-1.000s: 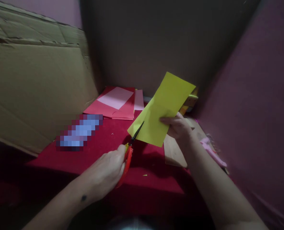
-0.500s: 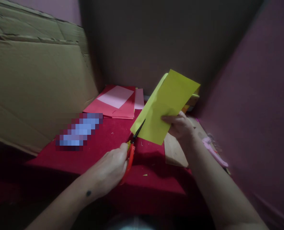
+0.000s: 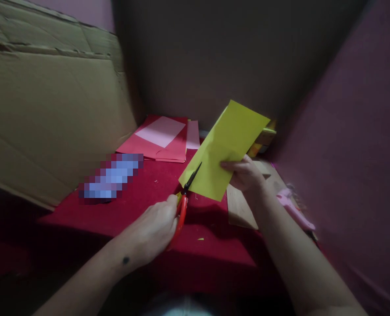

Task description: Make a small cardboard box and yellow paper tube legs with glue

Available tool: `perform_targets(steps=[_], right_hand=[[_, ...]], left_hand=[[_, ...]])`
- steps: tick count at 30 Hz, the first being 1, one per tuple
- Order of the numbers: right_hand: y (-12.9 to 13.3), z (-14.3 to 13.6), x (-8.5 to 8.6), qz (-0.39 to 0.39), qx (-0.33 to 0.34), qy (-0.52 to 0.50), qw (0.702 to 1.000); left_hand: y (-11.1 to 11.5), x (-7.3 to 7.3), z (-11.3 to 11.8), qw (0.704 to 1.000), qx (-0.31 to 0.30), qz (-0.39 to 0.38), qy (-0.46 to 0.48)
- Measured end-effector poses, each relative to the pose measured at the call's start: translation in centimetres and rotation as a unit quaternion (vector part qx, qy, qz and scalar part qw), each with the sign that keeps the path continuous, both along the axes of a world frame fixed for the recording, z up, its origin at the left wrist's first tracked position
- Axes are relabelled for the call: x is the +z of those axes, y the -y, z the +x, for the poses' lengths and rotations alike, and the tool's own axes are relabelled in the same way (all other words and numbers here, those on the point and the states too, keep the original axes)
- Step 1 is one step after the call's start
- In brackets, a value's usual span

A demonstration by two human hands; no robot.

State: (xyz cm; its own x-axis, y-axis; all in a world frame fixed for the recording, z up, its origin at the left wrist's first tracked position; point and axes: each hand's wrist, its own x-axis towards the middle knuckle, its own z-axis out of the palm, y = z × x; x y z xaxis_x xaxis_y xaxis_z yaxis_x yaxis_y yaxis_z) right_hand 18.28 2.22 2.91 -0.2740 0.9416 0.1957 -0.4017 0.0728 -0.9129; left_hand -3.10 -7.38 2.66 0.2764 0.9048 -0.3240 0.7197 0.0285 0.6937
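Note:
My left hand [image 3: 152,232] grips a pair of red-handled scissors [image 3: 183,202]. Their dark blades point up and to the right and overlap the lower left edge of a folded yellow sheet of paper [image 3: 224,147]. My right hand [image 3: 245,175] holds that sheet by its right edge, tilted above a red cloth-covered surface [image 3: 132,210].
Red and pink paper sheets [image 3: 162,138] lie at the back of the red cloth. A wooden board [image 3: 239,208] lies under my right hand, a pink tool [image 3: 293,208] to its right. A cardboard panel [image 3: 46,105] stands at the left, with dark walls behind and at the right.
The yellow sheet has tilted and shifted slightly in my right hand. The scissors have edged up and to the right along its lower left edge.

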Motion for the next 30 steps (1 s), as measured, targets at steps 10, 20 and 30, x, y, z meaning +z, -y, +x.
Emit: perform_targets(steps=[10,20,30], right_hand=[[-0.1,-0.1,-0.4,-0.023,0.002,-0.003,1.0],[-0.4,0.2,-0.8,-0.045,-0.002,0.009,0.999],[-0.6,0.3,-1.1,-0.03,0.041,0.001,0.999]], left_hand=[[-1.0,-4.5,-0.2,0.993,0.089,-0.007,0.083],[-1.1,-5.6,0.0,0.992,0.094,-0.015,0.087],[-1.2,-4.3,-0.1,0.991,0.08,-0.016,0.109]])
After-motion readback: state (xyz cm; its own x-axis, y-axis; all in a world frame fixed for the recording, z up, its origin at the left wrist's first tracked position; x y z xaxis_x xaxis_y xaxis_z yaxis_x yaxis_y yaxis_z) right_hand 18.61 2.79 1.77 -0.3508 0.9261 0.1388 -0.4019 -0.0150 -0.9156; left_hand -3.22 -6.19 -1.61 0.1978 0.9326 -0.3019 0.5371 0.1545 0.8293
